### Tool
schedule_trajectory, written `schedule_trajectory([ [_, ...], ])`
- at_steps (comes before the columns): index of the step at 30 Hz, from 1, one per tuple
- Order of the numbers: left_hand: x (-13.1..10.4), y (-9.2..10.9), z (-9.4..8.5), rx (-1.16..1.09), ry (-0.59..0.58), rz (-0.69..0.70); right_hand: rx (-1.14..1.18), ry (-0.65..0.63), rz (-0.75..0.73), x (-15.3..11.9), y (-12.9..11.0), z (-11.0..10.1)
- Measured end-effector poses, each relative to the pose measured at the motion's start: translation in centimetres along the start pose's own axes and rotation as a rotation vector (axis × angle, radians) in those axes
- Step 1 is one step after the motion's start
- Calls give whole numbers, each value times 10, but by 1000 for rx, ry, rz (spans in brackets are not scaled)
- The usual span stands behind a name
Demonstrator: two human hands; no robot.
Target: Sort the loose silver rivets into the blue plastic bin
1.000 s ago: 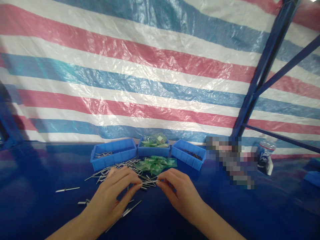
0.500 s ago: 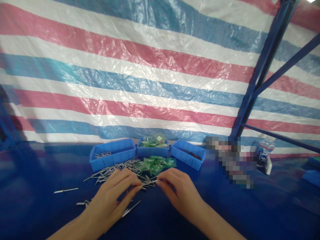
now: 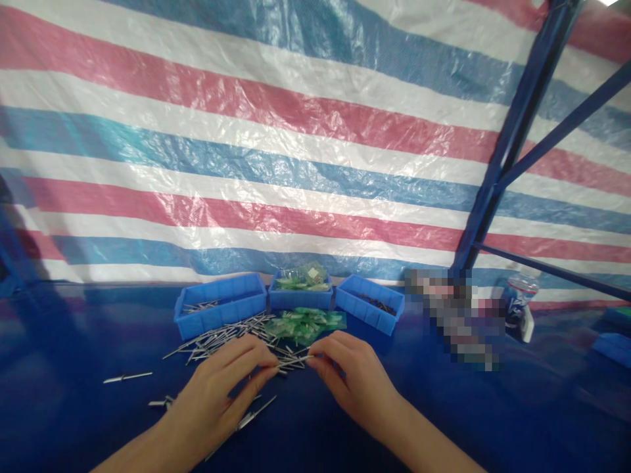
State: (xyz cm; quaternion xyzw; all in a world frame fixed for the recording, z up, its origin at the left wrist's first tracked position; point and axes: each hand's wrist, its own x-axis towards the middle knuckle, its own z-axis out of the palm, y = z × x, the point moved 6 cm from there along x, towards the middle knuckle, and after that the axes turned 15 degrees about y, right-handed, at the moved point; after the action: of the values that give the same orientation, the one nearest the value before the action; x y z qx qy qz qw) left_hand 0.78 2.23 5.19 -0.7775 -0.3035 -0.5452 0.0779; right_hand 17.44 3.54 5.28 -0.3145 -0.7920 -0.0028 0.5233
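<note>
Both hands pinch a thin silvery metal rod [image 3: 292, 362] held level between them. My left hand [image 3: 224, 384] closes its thumb and fingertips on the left end, while my right hand [image 3: 355, 384] grips the right end the same way. Behind the hands lies a loose pile of similar thin metal rods [image 3: 231, 336]. Beside that pile are green clear packets [image 3: 305, 323]. Nearer me, partly hidden by my left hand, a few metal pieces [image 3: 249, 420] lie on the blue table; some show a wider, flat end. One more slim piece [image 3: 128, 377] rests alone at the left.
Three blue bins stand along the back: a left bin [image 3: 221, 320] with rods, a middle bin [image 3: 300, 300] with green packets, a right bin [image 3: 377, 320] with dark small parts. A bottle [image 3: 520, 299] and a blurred patch are on the right. Behind hangs a striped sheet [image 3: 246, 164].
The view has shifted very slightly. Both hands keep almost the same place and grip on the rod.
</note>
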Motion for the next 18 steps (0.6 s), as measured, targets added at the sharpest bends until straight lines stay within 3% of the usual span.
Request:
schedule_trajectory([
  [10, 5, -1, -6, 58, 38, 9, -29, -127, 21, -4, 1, 8],
  [18, 4, 2, -2, 40, 21, 19, -54, -29, 4, -2, 1, 1],
])
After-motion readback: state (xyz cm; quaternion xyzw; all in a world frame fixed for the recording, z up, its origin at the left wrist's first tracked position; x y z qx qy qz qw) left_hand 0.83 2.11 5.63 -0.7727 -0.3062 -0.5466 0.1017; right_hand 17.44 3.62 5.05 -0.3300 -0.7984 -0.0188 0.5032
